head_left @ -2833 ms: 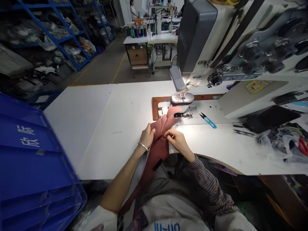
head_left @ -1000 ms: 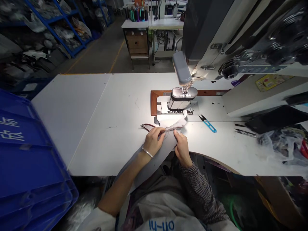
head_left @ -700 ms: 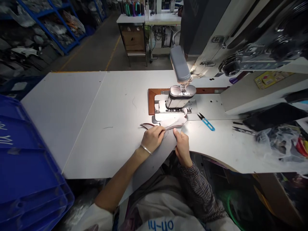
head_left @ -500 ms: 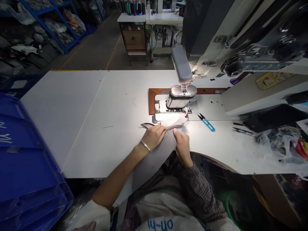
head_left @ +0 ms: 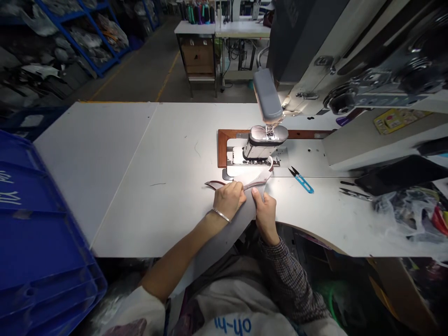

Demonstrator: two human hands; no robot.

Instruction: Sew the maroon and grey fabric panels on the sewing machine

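Observation:
Between my hands is a pale fabric piece (head_left: 250,175) with a dark red edge, in front of the sewing machine's raised post bed (head_left: 262,142). My left hand (head_left: 229,198) is closed on its edge, fingers curled in. Close beside it, my right hand (head_left: 265,207) grips the same piece, thumb on top and fingers underneath, partly hidden. One pointed end of the piece sticks out left of my left hand; a curled end rises near the post. The machine's needle area (head_left: 270,128) is lit and holds no visible fabric.
Blue thread snips (head_left: 301,180) lie right of the fabric, with metal tweezers (head_left: 355,192) farther right. A plastic bag (head_left: 402,214) sits at the right edge. A blue crate (head_left: 42,233) stands at the left. Loose threads (head_left: 157,184) lie on the white table (head_left: 175,149).
My left hand has turned slightly and shifted a little right along the fabric edge, its fingers curling more. The right hand keeps nearly the same place. The whole view has shifted slightly.

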